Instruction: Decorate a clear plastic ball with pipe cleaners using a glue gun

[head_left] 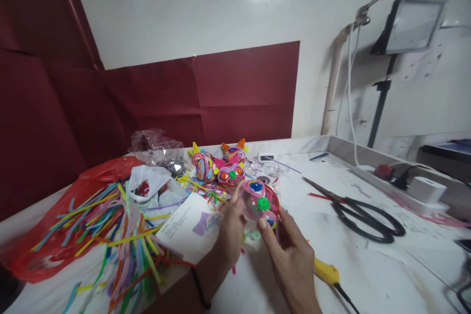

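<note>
A clear plastic ball (pixel 252 208) sits between my hands, partly covered with coiled pipe cleaners in pink, blue, green and red. My left hand (pixel 230 228) grips its left side, the fingers mostly hidden behind it. From the right, my right hand (pixel 292 250) holds it with the thumb on the lower front and fingers along the edge. Just behind the ball are finished-looking decorated balls: one with orange eyes (pixel 231 175), one with yellow points (pixel 203 164) and one with orange points (pixel 235 151).
Loose pipe cleaners (pixel 121 235) spread over a red plastic bag (pixel 47 250) at left, beside a white paper card (pixel 184 228). Black-handled scissors (pixel 356 213) lie at right, with a yellow corded tool (pixel 327 271) nearer me. A power strip (pixel 397 191) runs along the right edge.
</note>
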Demonstrator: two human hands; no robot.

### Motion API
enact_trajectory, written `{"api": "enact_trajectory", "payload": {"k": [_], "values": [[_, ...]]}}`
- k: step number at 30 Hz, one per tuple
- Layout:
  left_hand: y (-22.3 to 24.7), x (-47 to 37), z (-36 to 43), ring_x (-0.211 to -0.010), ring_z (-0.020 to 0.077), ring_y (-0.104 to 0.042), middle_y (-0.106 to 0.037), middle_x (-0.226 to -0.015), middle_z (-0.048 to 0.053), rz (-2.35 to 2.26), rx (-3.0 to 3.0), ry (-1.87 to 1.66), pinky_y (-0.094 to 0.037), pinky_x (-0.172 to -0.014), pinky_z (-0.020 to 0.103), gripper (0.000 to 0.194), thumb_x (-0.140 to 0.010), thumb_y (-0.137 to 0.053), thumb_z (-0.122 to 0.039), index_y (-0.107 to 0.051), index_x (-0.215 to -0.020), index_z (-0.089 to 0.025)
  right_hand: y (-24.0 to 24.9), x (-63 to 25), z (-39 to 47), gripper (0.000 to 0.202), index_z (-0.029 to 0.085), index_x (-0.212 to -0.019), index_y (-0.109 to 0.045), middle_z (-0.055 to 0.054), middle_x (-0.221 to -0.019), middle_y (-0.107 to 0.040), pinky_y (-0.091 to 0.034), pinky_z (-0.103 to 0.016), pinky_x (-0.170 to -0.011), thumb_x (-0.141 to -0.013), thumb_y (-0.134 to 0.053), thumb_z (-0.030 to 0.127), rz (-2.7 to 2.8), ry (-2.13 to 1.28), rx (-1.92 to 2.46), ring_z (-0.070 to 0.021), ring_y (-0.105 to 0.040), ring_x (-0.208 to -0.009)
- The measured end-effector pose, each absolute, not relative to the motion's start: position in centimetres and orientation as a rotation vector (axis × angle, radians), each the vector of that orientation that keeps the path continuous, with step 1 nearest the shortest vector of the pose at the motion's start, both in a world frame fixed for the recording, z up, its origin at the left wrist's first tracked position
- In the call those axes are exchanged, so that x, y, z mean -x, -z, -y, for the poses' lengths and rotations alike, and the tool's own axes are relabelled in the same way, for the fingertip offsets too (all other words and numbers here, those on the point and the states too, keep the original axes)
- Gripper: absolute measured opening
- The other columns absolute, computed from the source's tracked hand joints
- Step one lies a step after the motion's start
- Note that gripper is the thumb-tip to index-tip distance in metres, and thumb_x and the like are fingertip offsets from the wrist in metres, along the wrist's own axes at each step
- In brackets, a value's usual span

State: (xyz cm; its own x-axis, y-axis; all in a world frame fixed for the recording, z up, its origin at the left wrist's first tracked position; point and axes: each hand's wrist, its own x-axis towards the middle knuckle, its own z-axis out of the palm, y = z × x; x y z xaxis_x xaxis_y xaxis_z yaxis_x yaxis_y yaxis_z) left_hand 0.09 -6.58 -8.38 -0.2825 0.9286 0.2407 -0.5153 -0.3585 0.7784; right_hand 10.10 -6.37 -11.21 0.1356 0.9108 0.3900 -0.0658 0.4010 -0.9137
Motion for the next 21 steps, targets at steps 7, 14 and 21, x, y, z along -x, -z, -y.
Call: {"api": "enact_trajectory", "payload": {"k": [7,14,21], "values": [[8.4,0.9,6.1,-0.144,0.0250,-0.032,-0.051,-0.146,0.008,-0.631,-0.768,-1.707,-0.026,-0.118,0.040,0.052,-0.093,-0.044,-0.038,-0.051,-0.139,-0.016,11.3,-10.4,6.0,0.060,0.014,-0.118,-0.068,-0.012,-0.108,-0.071,-0.054,-0.038,-0.087,-0.075,-0.069,0.055,1.238,-0.839,0.905,-0.0278,-0.064,-0.100],[9.2,3.3,5.2,-0.142,0.0281,-0.034,-0.052,-0.145,0.009,-0.600,-1.000,-1.489,-0.026,-0.117,0.044,0.058,-0.082,-0.052,-0.019,-0.050,-0.140,-0.016,11.0,-10.6,5.6,0.060,0.014,-0.118,-0.069,-0.011,-0.106,-0.072,-0.054,-0.033,-0.078,-0.074,-0.069,0.055,1.223,-0.865,0.919,-0.0247,-0.066,-0.089],[8.7,5.1,5.8,-0.141,0.0305,-0.036,-0.047,-0.149,0.008,-0.697,-1.147,-1.289,-0.031,-0.115,0.043,0.061,-0.088,-0.062,-0.031,-0.042,-0.146,-0.026,10.7,-11.1,5.5,0.065,0.011,-0.117,-0.070,-0.008,-0.088,-0.074,-0.051,-0.030,-0.064,-0.073,-0.068,0.060,1.250,-0.855,0.999,-0.0208,-0.062,-0.071]]}}
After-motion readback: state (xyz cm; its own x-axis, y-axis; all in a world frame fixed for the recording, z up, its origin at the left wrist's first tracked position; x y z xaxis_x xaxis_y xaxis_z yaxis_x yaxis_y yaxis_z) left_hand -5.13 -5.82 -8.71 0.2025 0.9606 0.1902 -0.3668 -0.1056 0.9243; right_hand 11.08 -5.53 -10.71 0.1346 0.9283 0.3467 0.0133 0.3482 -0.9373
